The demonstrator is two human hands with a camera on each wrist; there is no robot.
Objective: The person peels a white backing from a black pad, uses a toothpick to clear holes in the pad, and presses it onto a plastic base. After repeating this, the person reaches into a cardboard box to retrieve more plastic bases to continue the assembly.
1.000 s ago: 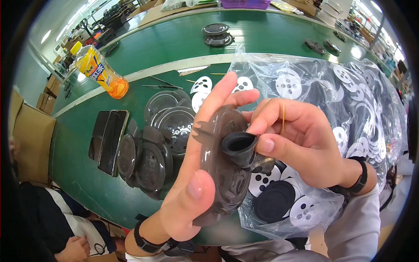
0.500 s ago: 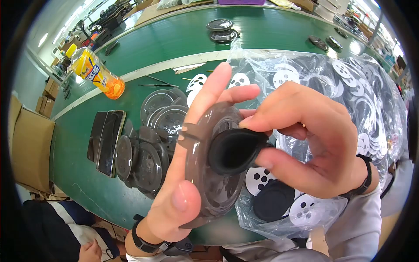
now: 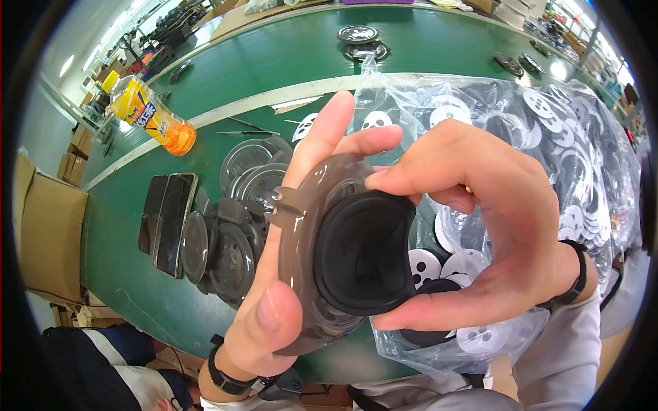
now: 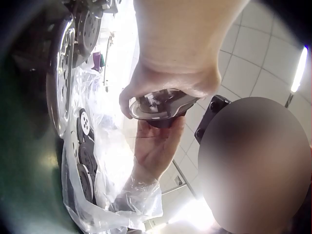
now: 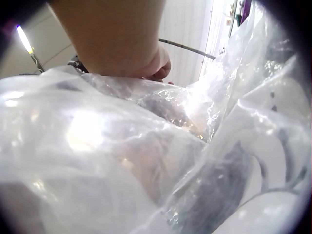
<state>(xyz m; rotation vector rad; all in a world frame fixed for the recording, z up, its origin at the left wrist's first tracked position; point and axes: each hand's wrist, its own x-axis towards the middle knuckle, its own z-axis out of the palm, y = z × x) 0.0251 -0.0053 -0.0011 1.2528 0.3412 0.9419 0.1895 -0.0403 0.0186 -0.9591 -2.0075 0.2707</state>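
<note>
The black rubber disc is pinched at two opposite places on its rim between the thumb and index finger of the right hand, its right edge being bowed inward. Behind it, a translucent grey plastic cover is gripped by the left hand, thumb in front, the fingers reaching up nearly straight and parted at the tips. Half a second ago the disc was narrower and more tightly folded; now it has been opened out broadly across the cover's face, so the work is judged to be at the point where the two parts are being lined up.

On the green workbench, more grey covers are stacked left of the hands; two phones lie nearer the left edge, and an orange drink bottle stands towards the far left corner. Along the right side, white holed discs are held in a clear plastic bag.

Whether the disc touches the cover cannot be told, its underside being hidden. A yellow speck between the right fingers is too small to identify. In the right wrist view, the fingers are mostly blocked by plastic film.
</note>
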